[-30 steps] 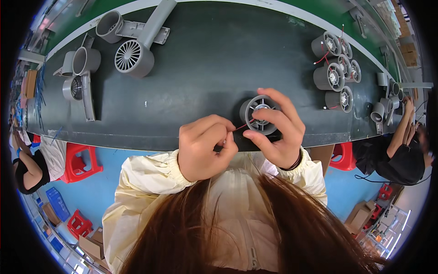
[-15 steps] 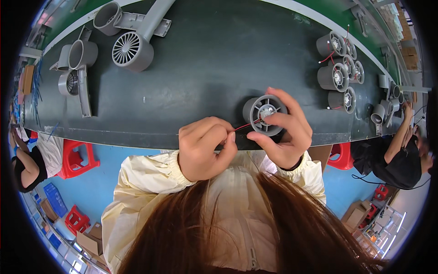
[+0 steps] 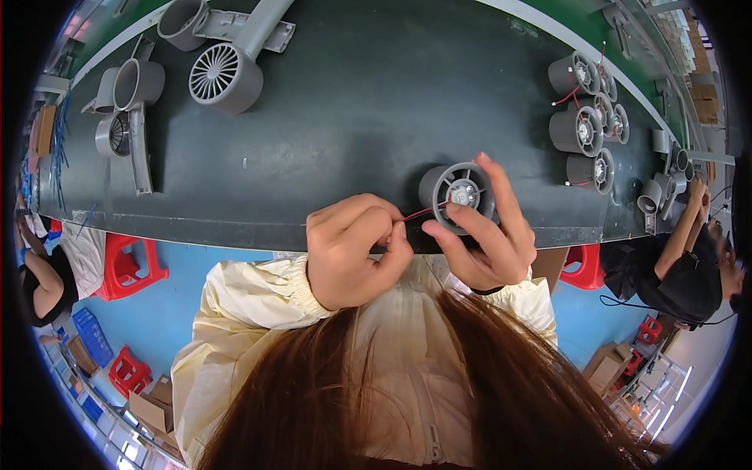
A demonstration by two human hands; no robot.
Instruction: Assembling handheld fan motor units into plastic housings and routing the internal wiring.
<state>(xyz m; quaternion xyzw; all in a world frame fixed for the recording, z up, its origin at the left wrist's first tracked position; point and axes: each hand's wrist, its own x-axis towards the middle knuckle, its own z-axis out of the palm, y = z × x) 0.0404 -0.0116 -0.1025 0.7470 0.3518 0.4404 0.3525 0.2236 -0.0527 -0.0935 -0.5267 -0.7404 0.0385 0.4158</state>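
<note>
At the bench's near edge lies a grey cylindrical fan housing [image 3: 433, 190], its spoked end with a pale motor hub turned toward me. My right hand [image 3: 495, 241] curls round the right side of it, a fingertip against the hub where the wires come out. Red and dark wires [image 3: 417, 213] run from the hub to my left hand [image 3: 354, 249]. Its thumb and forefinger pinch them, and the wire ends are hidden in those fingers.
Several similar fan housings [image 3: 576, 131] with wires stand at the right. Grey handle shells [image 3: 139, 86] and a grilled fan body [image 3: 227, 78] lie at the far left. A co-worker [image 3: 685, 266] works at the right end; another person [image 3: 48, 274] sits left, near a red stool [image 3: 135, 266].
My right forefinger has straightened and lifted off the housing's rim a little. The housing has turned slightly. My left hand keeps its pinch on the wires, barely moved.
</note>
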